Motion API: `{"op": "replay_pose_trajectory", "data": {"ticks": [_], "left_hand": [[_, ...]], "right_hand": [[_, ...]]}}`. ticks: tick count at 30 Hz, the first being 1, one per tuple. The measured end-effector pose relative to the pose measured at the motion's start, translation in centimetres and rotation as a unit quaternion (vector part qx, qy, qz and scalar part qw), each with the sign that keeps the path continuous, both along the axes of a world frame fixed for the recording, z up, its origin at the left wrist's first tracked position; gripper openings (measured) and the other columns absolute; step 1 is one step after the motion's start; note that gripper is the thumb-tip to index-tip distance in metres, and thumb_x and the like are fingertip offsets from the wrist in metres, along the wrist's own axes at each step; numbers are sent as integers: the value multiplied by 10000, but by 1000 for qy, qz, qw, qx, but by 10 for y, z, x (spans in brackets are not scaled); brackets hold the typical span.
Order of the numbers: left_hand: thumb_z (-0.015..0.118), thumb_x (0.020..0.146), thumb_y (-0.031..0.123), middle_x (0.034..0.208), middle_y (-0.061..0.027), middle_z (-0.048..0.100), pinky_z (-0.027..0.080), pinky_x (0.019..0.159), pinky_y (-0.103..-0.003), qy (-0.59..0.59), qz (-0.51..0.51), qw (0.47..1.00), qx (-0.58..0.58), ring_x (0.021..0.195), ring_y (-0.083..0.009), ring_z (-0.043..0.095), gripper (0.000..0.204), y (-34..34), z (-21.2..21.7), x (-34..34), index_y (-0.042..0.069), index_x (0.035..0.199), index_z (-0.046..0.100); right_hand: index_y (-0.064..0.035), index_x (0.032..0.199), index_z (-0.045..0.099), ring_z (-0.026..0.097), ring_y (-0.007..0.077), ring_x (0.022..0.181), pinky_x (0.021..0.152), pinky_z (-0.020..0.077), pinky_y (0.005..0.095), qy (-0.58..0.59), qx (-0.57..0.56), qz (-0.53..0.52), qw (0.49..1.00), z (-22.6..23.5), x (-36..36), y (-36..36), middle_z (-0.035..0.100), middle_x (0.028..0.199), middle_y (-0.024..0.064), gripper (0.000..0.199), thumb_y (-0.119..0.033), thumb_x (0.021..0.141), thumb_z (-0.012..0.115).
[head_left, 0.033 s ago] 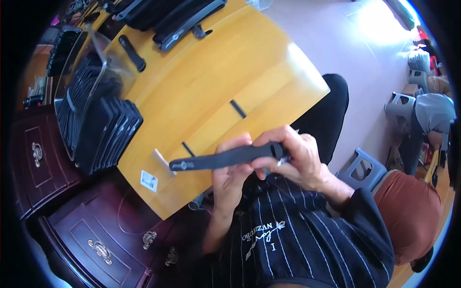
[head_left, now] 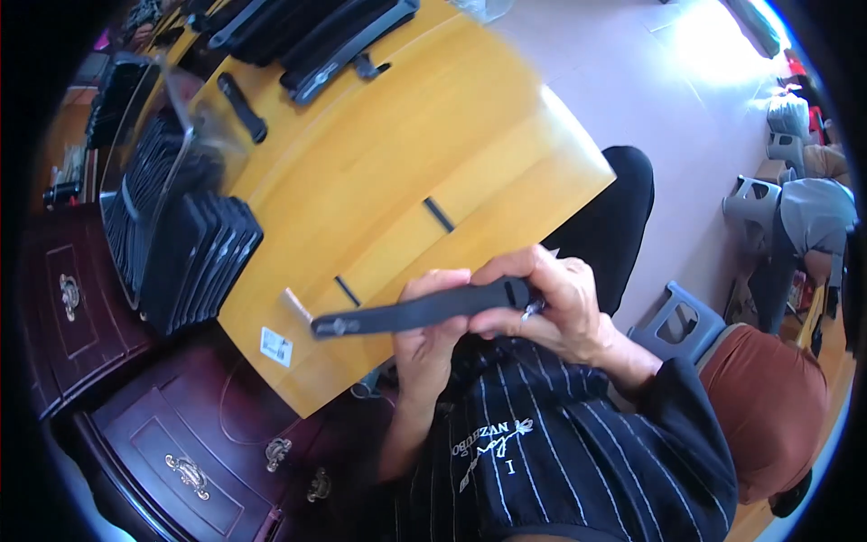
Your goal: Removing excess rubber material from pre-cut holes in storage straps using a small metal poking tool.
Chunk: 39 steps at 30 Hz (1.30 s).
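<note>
Both my hands hold a flat black strap (head_left: 406, 314) level above the near edge of the table. It has a small pale print at its left end and a slot at its right end. My left hand (head_left: 424, 348) is closed round its middle, thumb and fingers on opposite edges. With thumb and fingers, my right hand (head_left: 573, 312) pinches the slotted end. Something small and shiny shows at the right palm; I cannot make out what. Two short black strips (head_left: 439, 215) lie on the table beyond the hands, near a white label (head_left: 276, 347).
The yellow wooden table (head_left: 388, 172) carries stacked black flat pieces (head_left: 203, 262) at left, beside a clear plastic holder (head_left: 188, 126). More black straps (head_left: 348, 50) lie at the far edge, with a single one (head_left: 242, 108) apart. Dark red drawers (head_left: 181, 443) stand at left, a grey stool (head_left: 682, 321) at right.
The strap's printed left end has dipped slightly and turned a little, its print now harder to see. The table has shifted slightly leftward in view. Both hands keep their hold.
</note>
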<state>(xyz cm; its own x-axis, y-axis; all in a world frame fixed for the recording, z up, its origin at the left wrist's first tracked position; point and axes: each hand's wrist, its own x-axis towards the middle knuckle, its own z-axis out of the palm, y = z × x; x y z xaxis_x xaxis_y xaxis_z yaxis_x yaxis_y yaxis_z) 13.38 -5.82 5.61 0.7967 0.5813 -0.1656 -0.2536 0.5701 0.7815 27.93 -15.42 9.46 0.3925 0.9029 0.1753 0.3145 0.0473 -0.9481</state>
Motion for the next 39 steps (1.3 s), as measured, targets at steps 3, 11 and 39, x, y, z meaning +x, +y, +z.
{"op": "replay_pose_trajectory", "data": {"ticks": [3,11,39], "left_hand": [[701,858,201,1092,-144,578,446,887,-327,-2,52,991,123,1009,-210,551,372,-4,-4,27,2,1128,540],[721,838,150,1030,-146,609,475,860,-342,28,55,891,449,918,-238,599,398,-16,-23,92,3,1146,515],[664,872,377,877,-139,587,501,629,-327,-7,88,934,345,660,-229,601,469,-28,-20,20,20,1063,428]], "right_hand": [[-59,1049,610,652,192,757,648,507,287,-32,31,-32,999,-11,26,-1,635,847,62,393,-262,753,771],[-65,1062,556,403,27,540,470,312,177,576,15,-85,813,-22,63,-27,498,701,-28,203,-184,919,638],[-180,1364,508,121,385,1429,1143,160,498,-334,-298,-396,802,-128,71,-127,146,1561,145,486,-208,880,469]]}}
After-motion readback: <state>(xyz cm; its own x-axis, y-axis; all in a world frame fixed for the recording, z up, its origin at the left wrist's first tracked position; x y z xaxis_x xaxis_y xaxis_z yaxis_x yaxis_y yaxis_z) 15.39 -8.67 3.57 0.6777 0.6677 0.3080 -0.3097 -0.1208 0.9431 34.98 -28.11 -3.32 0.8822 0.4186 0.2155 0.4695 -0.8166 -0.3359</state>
